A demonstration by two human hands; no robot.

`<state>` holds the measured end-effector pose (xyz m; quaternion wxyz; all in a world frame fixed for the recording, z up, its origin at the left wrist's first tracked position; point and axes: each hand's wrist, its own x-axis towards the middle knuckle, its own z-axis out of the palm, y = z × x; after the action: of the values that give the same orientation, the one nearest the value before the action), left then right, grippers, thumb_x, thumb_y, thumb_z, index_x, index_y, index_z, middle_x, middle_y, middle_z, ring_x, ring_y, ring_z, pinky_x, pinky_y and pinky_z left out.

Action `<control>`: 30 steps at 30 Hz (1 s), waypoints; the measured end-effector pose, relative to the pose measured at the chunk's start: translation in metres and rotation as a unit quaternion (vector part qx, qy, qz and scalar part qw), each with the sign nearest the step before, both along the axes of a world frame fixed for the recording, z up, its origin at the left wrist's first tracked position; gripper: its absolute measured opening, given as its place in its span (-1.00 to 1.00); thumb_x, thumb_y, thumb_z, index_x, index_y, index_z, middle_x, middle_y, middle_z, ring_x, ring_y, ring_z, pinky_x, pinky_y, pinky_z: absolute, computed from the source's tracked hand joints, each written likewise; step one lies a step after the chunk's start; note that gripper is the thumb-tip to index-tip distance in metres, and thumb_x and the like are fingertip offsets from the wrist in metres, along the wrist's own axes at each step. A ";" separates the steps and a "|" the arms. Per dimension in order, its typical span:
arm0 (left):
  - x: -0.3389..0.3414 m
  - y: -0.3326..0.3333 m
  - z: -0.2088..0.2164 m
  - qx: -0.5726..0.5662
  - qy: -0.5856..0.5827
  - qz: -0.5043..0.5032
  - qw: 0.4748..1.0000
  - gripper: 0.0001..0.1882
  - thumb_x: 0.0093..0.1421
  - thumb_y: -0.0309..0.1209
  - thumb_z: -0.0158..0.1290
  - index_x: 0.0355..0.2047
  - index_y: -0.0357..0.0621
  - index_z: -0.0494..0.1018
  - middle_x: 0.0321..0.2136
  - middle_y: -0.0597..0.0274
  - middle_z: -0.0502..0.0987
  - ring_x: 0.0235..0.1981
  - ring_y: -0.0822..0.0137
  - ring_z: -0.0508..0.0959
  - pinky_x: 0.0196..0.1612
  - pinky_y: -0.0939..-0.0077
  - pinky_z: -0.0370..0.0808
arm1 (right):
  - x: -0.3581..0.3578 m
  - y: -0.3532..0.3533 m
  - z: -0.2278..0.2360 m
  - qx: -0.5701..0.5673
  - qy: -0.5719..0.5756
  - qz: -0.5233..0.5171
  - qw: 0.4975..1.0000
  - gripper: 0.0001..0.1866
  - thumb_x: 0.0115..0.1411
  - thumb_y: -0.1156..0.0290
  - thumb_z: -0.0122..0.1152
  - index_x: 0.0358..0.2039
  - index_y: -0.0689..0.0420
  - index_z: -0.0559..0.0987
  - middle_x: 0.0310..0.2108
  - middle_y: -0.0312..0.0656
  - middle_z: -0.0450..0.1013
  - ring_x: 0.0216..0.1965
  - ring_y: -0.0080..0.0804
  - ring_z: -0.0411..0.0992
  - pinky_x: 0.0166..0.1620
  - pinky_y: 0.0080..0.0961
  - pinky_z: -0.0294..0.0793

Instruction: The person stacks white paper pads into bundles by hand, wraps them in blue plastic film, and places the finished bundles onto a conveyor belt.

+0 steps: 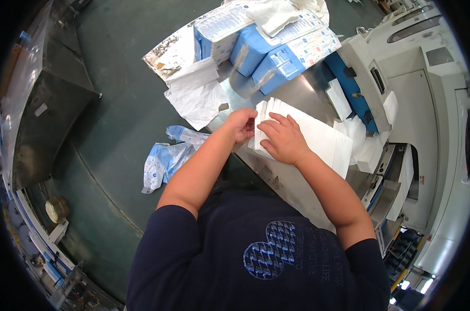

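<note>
A thick stack of white folded paper sheets (323,137) lies on the metal table in front of me. At its left end my left hand (242,126) is closed, with bent fingers gripping the edge; some fingertips are hidden there. My right hand (285,140) rests on top of the same stack, near that end. Its fingers are apart and slightly bent, with the thumb pointing toward my left hand. Several loose layers show at the stack's left end.
Blue-and-white wrapped packs (279,67) stand at the table's far end, beside crumpled white paper (196,96). Torn blue-white wrapping (165,160) hangs at left. A light grey machine (411,88) borders the right, with white bundles (369,153) beside it. A dark metal bin (59,93) stands far left.
</note>
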<state>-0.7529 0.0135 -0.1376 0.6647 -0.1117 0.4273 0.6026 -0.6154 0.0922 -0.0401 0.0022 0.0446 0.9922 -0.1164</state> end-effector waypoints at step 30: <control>-0.034 -0.051 0.011 0.272 -0.115 0.143 0.945 -0.64 0.05 -0.27 -0.19 -0.42 -0.34 0.47 -0.31 0.01 0.50 -0.23 0.03 0.48 -0.12 0.12 0.40 | 0.017 -0.002 -0.013 -0.019 -0.020 -0.077 0.997 -0.47 0.01 0.05 0.10 -0.04 0.04 0.33 -0.05 -0.21 0.30 0.15 -0.27 0.08 0.12 0.14 -0.02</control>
<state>-0.7869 -0.0371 -0.1263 0.6213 -0.0552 0.1473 0.7676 -0.5989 0.0902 -0.0534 0.0136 0.1232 0.9832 -0.1338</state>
